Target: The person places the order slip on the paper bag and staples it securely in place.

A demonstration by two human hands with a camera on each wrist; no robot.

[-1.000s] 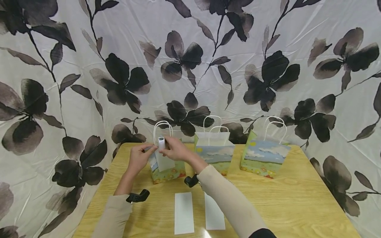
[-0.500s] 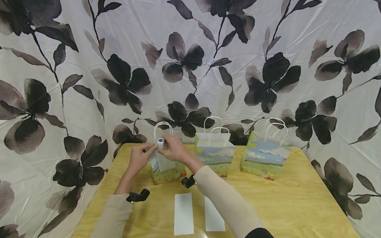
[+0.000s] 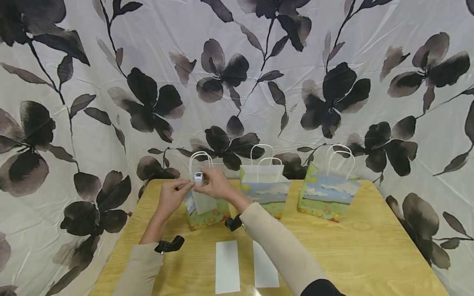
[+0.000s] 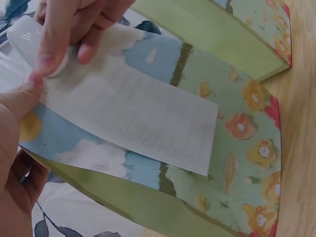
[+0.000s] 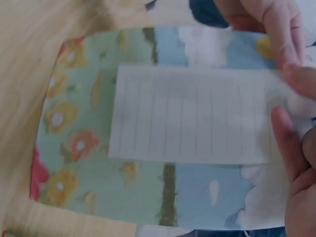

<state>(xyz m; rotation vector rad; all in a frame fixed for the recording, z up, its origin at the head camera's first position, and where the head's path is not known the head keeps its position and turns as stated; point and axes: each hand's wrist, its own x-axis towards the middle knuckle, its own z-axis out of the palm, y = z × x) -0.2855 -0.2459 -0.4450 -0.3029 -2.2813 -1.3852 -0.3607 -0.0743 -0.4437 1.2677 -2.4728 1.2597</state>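
Observation:
In the head view my left hand (image 3: 172,198) pinches the top edge of the leftmost paper gift bag (image 3: 221,216), together with a lined white paper slip (image 4: 148,118) that lies along the bag's front. The left wrist view shows the left thumb in front at the slip's top corner, with other fingers behind the bag wall. My right hand (image 3: 216,186) grips a small white stapler (image 3: 198,178) at the bag's top edge, over the slip's upper end. The right wrist view shows the slip (image 5: 187,116) lying lengthwise over the printed meadow and sky; fingers partly hide the stapler.
Two similar gift bags, a middle one (image 3: 264,197) and a right one (image 3: 327,197), stand upright with white handles. Nearer me, two white paper slips, one left (image 3: 227,267) and one right (image 3: 266,267), lie on the wooden table (image 3: 352,255). A floral cloth (image 3: 237,82) hangs behind.
The stapler has tilted and dropped slightly in the right hand, showing more of its end. Left hand, slip and bags keep nearly the same places; the head view has shifted a little.

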